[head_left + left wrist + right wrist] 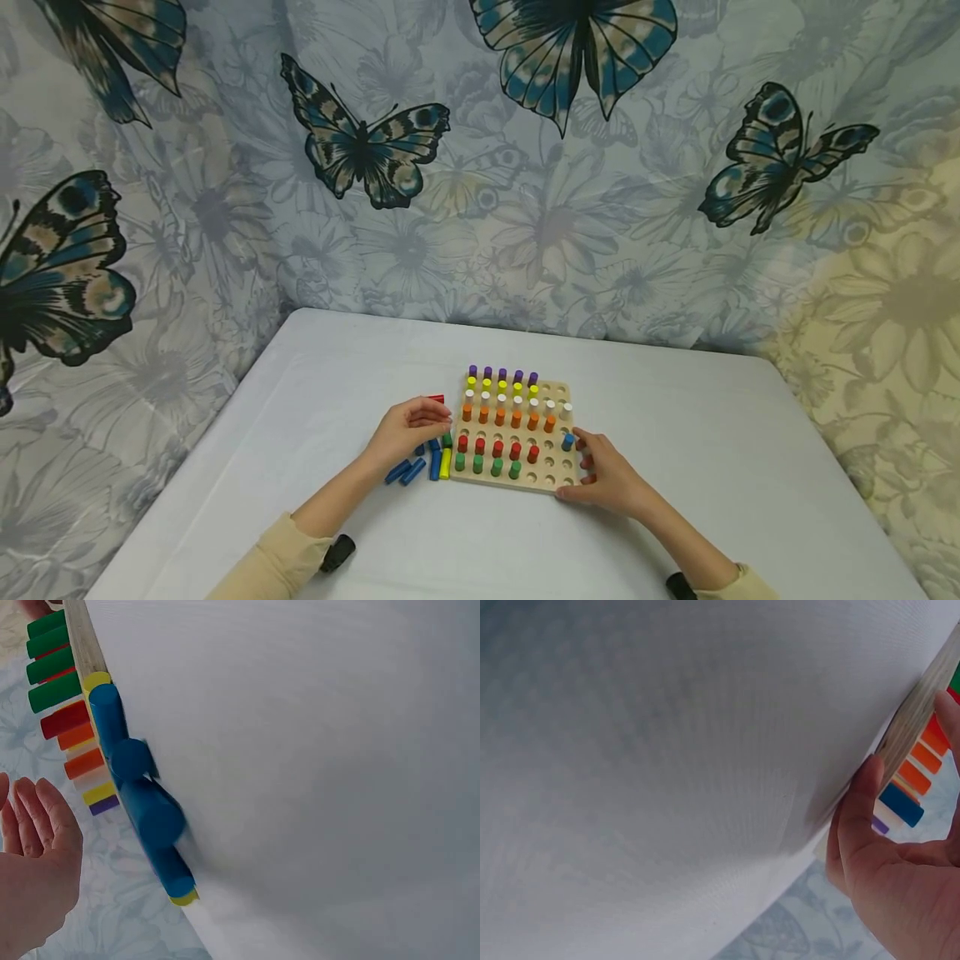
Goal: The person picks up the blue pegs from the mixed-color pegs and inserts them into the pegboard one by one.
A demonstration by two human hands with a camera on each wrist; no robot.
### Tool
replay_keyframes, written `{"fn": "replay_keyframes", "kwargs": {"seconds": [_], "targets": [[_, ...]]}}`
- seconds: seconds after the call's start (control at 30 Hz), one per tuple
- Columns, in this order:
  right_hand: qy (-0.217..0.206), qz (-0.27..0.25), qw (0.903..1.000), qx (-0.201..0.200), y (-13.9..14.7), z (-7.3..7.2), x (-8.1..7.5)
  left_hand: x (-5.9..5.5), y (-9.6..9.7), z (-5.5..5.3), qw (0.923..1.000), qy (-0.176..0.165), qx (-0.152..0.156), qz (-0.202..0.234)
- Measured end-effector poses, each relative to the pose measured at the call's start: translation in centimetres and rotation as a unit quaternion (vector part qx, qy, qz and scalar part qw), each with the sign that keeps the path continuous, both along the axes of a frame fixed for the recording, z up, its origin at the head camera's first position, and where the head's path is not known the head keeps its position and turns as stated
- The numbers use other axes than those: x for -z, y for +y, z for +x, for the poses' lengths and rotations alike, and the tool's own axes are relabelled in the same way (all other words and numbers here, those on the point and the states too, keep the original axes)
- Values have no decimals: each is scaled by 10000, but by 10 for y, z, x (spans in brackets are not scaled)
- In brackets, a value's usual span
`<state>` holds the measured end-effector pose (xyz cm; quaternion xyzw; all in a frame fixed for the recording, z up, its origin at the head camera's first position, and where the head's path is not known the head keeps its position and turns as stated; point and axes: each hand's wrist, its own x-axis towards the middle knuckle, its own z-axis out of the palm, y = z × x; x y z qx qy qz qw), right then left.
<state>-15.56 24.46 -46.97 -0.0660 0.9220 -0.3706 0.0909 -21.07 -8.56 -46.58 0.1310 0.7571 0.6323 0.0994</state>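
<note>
A wooden pegboard (517, 484) carries rows of purple, yellow, white, orange, red and green pegs. One blue peg (567, 442) stands at its right edge. My left hand (412, 429) hovers over loose pegs beside the board's left edge, its fingers loosely bent with nothing visible between them. Beneath it lie several blue pegs (412, 472), a yellow peg (446, 464) and a green peg (447, 438); a red peg (436, 399) shows past the fingers. My right hand (611, 475) holds the board's front right corner, thumb at the front, curled fingers (866, 780) along the side.
The board and pegs sit on a white-covered table (675, 400). Patterned butterfly cloth (525, 208) hangs behind the table and at its sides. Black wrist straps (339, 552) show near the beige sleeves (273, 558).
</note>
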Motion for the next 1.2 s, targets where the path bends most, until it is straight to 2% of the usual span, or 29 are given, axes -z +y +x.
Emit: {"fn": "replay_keyframes", "kwargs": {"seconds": [0.23,0.7,0.83,0.97,1.1,1.2], "targets": [[31,17,10000,-20,-1,-2,3,3,-17,3,9990,-273,-195,-296],[9,-5,10000,13,2,-2,4,7,-44,-1,9929,-220,-482,-1067],[33,-29,10000,11,2,-2,3,9,-49,-2,9881,-20,-591,-1418],[13,-34,10000,16,2,-2,4,10,-54,-2,9800,409,-556,-1867],[-9,-27,10000,19,1,-2,4,10,-55,-1,9691,943,-374,-2249],[-20,-9,10000,16,0,-2,3,9,-55,1,9576,1245,-317,-2580]]}}
